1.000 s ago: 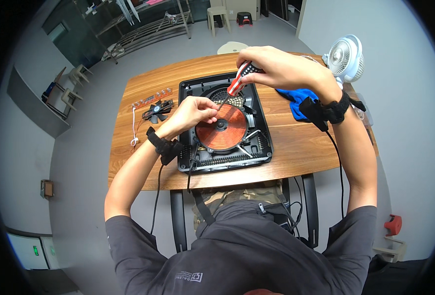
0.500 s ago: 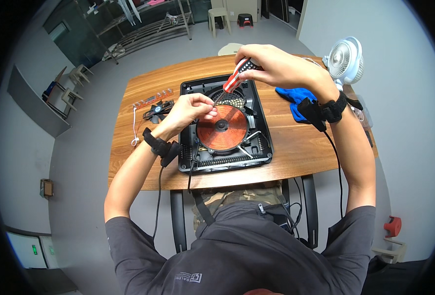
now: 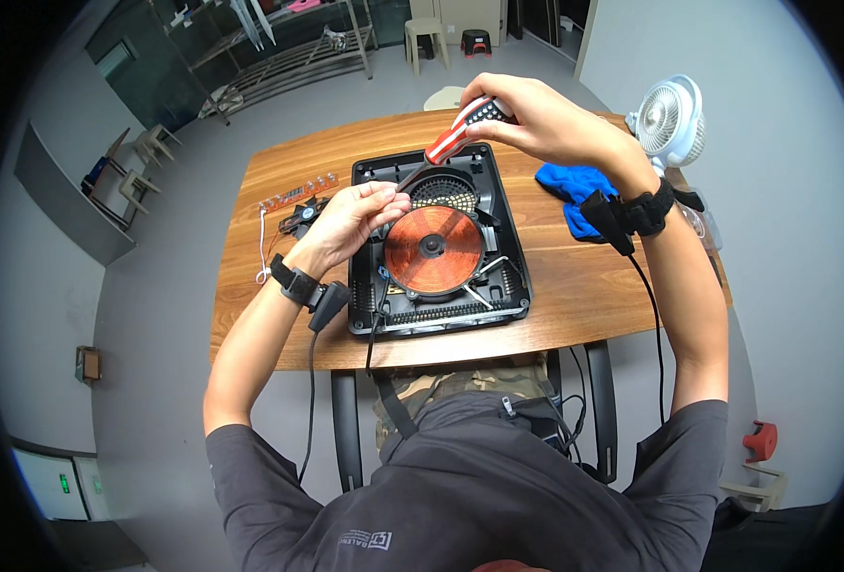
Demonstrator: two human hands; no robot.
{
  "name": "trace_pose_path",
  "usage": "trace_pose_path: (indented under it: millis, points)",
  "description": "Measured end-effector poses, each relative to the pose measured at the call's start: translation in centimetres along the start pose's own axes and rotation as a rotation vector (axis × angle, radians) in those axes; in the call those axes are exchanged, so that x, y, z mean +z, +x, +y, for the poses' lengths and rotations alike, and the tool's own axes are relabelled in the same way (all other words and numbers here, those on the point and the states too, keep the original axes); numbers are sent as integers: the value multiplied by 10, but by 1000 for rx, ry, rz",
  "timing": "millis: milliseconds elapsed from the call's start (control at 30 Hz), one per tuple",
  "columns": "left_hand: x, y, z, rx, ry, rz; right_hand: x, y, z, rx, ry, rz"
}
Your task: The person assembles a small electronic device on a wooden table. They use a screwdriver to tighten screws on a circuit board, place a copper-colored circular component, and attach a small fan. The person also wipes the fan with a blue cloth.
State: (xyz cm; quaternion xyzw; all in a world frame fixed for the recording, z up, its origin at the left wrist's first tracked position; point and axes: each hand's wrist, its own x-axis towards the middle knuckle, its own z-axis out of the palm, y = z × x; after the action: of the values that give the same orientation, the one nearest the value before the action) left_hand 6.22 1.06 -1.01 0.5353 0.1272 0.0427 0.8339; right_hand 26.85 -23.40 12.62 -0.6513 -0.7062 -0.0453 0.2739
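My right hand (image 3: 532,119) is closed round the handle of a screwdriver (image 3: 449,145) with red and white stripes and a starred dark part. Its shaft slants down and left to the fingertips of my left hand (image 3: 357,219). Those fingers are pinched at the tip; whatever is between them is too small to make out. Below the hands lies the opened black housing of an induction cooker (image 3: 519,276). A round copper coil (image 3: 432,250) sits inside it, just right of my left hand, with a round vent grille (image 3: 446,194) behind.
Left of the housing lie a small black fan (image 3: 300,219) and a circuit board strip (image 3: 298,194) with a white cable. A blue cloth (image 3: 575,195) rests on the right of the wooden table (image 3: 575,296). A white desk fan (image 3: 668,119) stands at the far right.
The screwdriver has shifted left and tilted flatter, its tip now at my left fingertips. My left hand has drawn slightly left, away from the coil.
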Motion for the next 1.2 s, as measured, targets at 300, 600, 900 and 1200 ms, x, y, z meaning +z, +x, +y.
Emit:
trace_pose_path:
  millis: [300,600,900,1200]
  points:
    - [0,-5,-3,138,-200,-113,-1,-6,11,55,152,35]
    - [4,2,-1,92,200,-119,-9,-8,4,54,113,-26]
    - [24,14,-17,369,1396,-37,-24,-26,39,5,-159,-16]
    - [39,40,-44,436,1689,-318,-14,-37,50,66,-98,-97]
